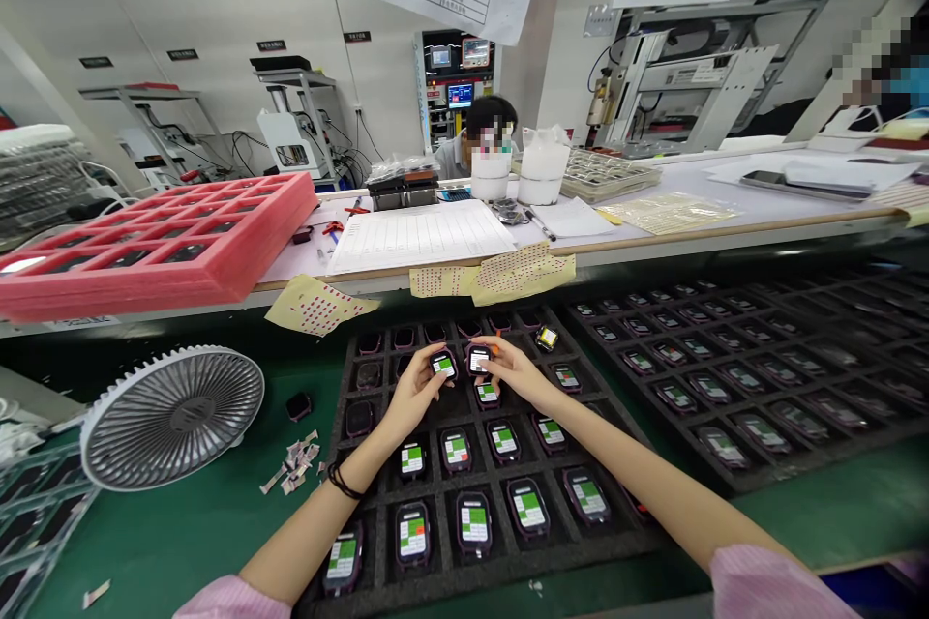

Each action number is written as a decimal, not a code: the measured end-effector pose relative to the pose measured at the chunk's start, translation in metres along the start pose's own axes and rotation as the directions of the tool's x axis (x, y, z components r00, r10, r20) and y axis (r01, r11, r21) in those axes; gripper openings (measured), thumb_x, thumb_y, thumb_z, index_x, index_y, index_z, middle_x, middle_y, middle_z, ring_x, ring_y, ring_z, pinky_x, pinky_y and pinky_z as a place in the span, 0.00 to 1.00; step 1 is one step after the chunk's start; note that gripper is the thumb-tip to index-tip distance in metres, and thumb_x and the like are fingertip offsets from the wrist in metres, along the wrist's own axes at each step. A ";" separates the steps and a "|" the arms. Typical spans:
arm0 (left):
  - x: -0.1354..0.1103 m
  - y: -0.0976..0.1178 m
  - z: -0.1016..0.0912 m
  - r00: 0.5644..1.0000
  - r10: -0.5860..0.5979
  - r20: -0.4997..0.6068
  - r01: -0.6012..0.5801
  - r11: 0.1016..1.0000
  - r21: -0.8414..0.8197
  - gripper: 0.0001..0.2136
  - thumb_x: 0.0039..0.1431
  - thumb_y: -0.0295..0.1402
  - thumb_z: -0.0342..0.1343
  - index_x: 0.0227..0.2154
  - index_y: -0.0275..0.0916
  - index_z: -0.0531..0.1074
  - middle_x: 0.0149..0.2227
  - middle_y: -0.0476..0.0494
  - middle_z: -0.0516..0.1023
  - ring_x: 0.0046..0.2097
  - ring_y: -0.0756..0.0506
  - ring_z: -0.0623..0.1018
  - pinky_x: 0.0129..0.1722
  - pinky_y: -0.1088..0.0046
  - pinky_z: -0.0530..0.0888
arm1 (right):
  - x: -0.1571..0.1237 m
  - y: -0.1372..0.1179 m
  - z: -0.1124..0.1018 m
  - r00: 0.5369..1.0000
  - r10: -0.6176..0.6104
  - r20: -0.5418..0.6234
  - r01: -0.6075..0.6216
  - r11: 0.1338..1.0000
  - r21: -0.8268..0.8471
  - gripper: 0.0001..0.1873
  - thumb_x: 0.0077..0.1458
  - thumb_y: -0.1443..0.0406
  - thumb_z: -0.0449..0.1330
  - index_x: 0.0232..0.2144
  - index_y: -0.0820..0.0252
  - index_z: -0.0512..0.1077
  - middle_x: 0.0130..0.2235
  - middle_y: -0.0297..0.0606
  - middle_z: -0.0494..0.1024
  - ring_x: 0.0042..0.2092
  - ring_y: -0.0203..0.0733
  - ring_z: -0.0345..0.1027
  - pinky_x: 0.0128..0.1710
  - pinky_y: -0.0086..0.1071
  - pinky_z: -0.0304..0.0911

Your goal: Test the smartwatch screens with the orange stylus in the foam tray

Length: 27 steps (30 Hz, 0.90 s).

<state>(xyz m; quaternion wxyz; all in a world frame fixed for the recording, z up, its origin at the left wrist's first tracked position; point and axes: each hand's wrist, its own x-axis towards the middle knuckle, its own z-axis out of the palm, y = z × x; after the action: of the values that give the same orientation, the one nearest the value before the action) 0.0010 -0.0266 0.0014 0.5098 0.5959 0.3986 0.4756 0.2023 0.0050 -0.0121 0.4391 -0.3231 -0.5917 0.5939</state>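
Observation:
My left hand [417, 389] is closed around a small watch body with a lit screen [443, 366], held over a black foam tray [334, 464]. Beside it, my right hand [512, 369] pinches a second watch body [478, 360] by its edges. The two units are close together, above the tray's middle rows. Several watch bodies with green-and-white screens fill the near pockets, such as one at the front [474, 523]. Some far-left pockets hold dark-screened units [360, 419]. One watch with a yellowish frame [547, 338] sits at the tray's far right.
A second black tray of watch bodies [733, 377] lies to the right. A white desk fan [172, 414] and torn paper tabs [294, 466] lie on the green mat at left. Pink foam trays [152, 247], label sheets [523, 273] and papers sit on the raised shelf. Another person sits behind it.

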 end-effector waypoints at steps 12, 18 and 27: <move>0.001 0.000 -0.002 1.000 0.024 -0.001 -0.024 0.999 0.041 0.18 0.58 0.42 0.52 0.47 0.37 0.65 0.35 0.45 0.73 0.30 0.49 0.75 0.24 0.77 0.67 | -0.002 -0.004 0.000 1.000 0.013 -0.016 -0.012 1.000 0.014 0.19 0.51 0.59 0.60 0.46 0.55 0.67 0.35 0.35 0.70 0.27 0.35 0.71 0.17 0.24 0.62; 0.000 0.000 -0.002 1.000 0.019 -0.008 -0.019 0.999 0.037 0.18 0.57 0.42 0.53 0.47 0.38 0.66 0.36 0.44 0.73 0.30 0.50 0.75 0.23 0.78 0.67 | -0.003 -0.006 0.002 1.000 0.007 0.016 -0.007 1.000 0.018 0.20 0.51 0.60 0.60 0.47 0.54 0.66 0.39 0.37 0.71 0.30 0.35 0.71 0.18 0.24 0.63; 0.000 0.000 -0.002 1.000 0.001 0.006 -0.001 1.000 0.027 0.19 0.56 0.43 0.54 0.47 0.38 0.65 0.38 0.43 0.72 0.31 0.49 0.75 0.23 0.78 0.66 | -0.001 -0.002 0.001 1.000 -0.007 0.002 0.007 1.000 -0.007 0.21 0.50 0.59 0.61 0.46 0.55 0.66 0.37 0.36 0.70 0.27 0.34 0.70 0.17 0.24 0.62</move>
<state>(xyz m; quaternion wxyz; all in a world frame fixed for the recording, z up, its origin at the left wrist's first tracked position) -0.0004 -0.0260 0.0019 0.5028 0.6042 0.4030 0.4687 0.2023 0.0039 -0.0102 0.4396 -0.3219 -0.5952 0.5906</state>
